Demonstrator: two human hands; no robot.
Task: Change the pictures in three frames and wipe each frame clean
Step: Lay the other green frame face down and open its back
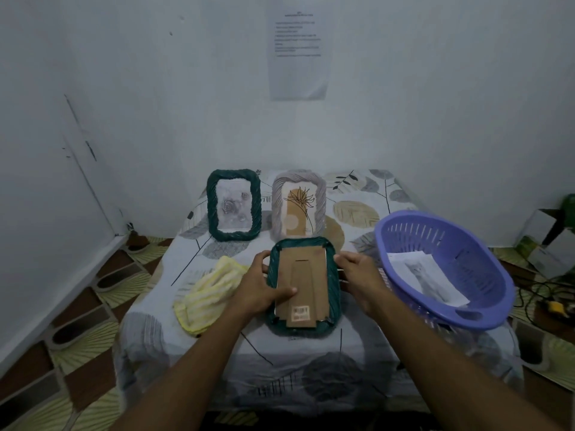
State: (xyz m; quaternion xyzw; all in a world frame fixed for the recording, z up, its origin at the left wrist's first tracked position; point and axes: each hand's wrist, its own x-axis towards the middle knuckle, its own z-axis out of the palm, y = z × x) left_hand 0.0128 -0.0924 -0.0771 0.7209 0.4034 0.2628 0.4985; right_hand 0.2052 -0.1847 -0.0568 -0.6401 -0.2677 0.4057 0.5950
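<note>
A dark green rope-edged frame [333, 284] lies face down in the middle of the table, its brown cardboard back [303, 275] up. My left hand [264, 287] grips its left edge, thumb on the cardboard. My right hand [361, 275] holds its right edge with curled fingers. Behind it stand two upright frames: a green one [234, 205] with a grey rose picture and a grey one [299, 205] with a tan flower print. A yellow cloth [205, 293] lies crumpled left of my left hand.
A purple slotted basket [445, 269] with paper pictures [426, 275] inside sits at the table's right edge. The leaf-patterned tablecloth [351, 209] covers a small table against white walls. Boxes [547, 241] and cables lie on the floor at right.
</note>
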